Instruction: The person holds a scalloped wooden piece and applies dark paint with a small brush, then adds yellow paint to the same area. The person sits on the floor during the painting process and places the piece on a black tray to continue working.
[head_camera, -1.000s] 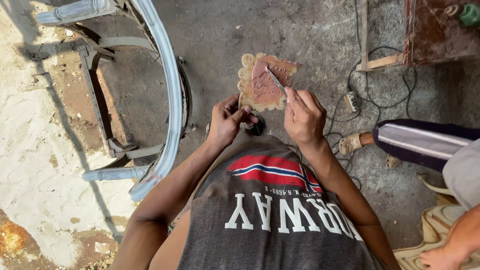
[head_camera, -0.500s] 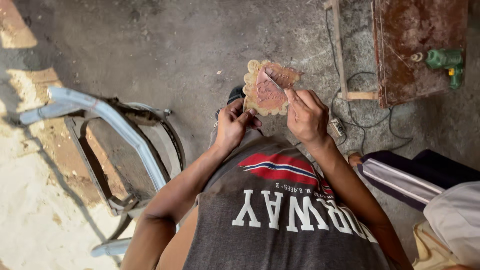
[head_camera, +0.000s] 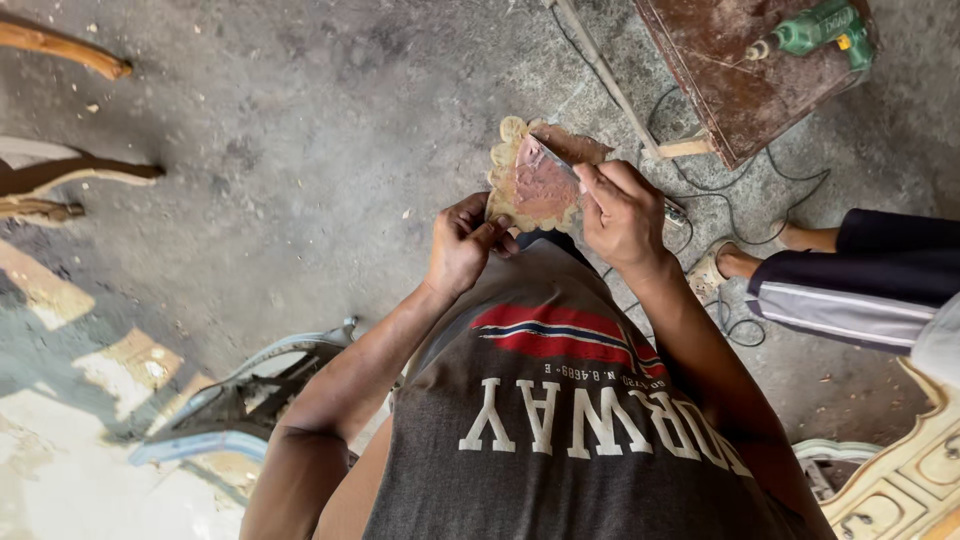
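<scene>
Your carved wooden piece (head_camera: 538, 185), scalloped along its pale edge and reddish across its flat middle, sits up in front of your chest between your two hands, well above the concrete floor (head_camera: 300, 130). Your left hand (head_camera: 462, 240) has its grip closed on the lower left edge, thumb and fingers pinched over the rim. Your right hand (head_camera: 622, 212) is closed around a slim blade tool (head_camera: 553, 160), whose tip lies across the upper part of the piece. Against a second ago, both holds are the same and the tool lies across the same face; only your head has turned, so the curved pale blue frame (head_camera: 240, 400) that was up beside your left arm now lies low, below your left elbow. That suggests the work on the face goes on without a change of grip. Beyond your right hand a rusty brown board (head_camera: 730, 70) carries a green power drill (head_camera: 815, 28), a black cable (head_camera: 740, 200) trails across the floor, and another person's leg in dark trousers (head_camera: 860, 280) rests to the right
</scene>
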